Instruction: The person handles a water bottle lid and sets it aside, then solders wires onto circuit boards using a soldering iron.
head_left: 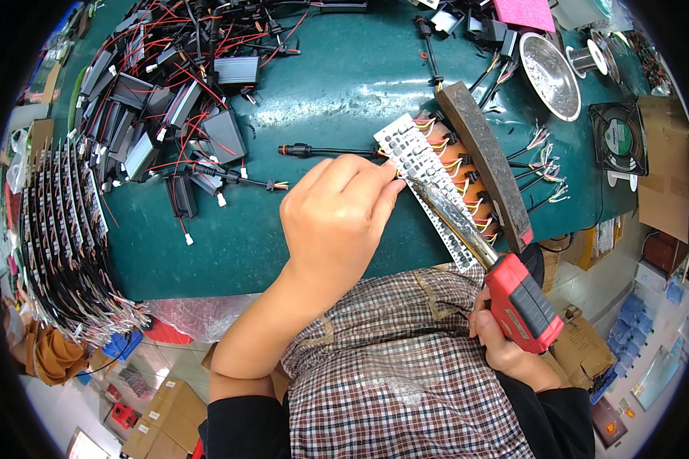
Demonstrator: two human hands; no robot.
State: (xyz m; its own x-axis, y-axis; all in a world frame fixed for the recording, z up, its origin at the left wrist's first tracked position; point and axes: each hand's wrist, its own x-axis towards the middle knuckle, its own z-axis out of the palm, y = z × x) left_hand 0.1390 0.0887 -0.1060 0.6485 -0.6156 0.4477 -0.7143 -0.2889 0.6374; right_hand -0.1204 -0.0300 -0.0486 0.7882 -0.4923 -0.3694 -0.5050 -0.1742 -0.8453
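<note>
My left hand is closed in a pinch at the left edge of a white circuit board strip; what lies between its fingertips is too small to make out. A black cable with a connector runs to the board just beyond those fingers. In my right hand is a red and black soldering iron, held by its handle. Its metal barrel slants up over the board, with the tip close to my left fingertips. Coloured wires join the board along its right side, next to a dark heavy bar.
Black modules with red wires pile up at the far left. Stacked wired boards line the left table edge. A metal bowl, a solder spool and a small fan stand at the right.
</note>
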